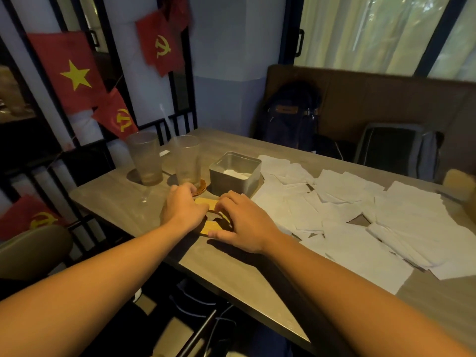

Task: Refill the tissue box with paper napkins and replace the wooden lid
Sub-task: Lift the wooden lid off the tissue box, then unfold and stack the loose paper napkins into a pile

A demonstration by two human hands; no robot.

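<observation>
- Nearest to us are our two bare forearms point(103, 292), reaching over the table point(116, 202) edge to the wooden lid point(211, 227).
- Our left hand point(184, 207) and right hand point(243, 225) both grasp that lid by its sides, fingers bent over its edges. It lies flat on the table, just in front of the tissue box point(231, 182).
- We judge the task barely begun. The box stands open with only a few paper napkins point(237, 174) low inside, and the loose napkins point(360, 215) lie scattered to its right. Filling and lidding remain.
- The lid is flat, pale yellow wood with a dark oval slot.
- The box is dull grey metal, square with rounded corners.
- The napkins are thin white folded squares, limp and probably easy to shift.
</observation>
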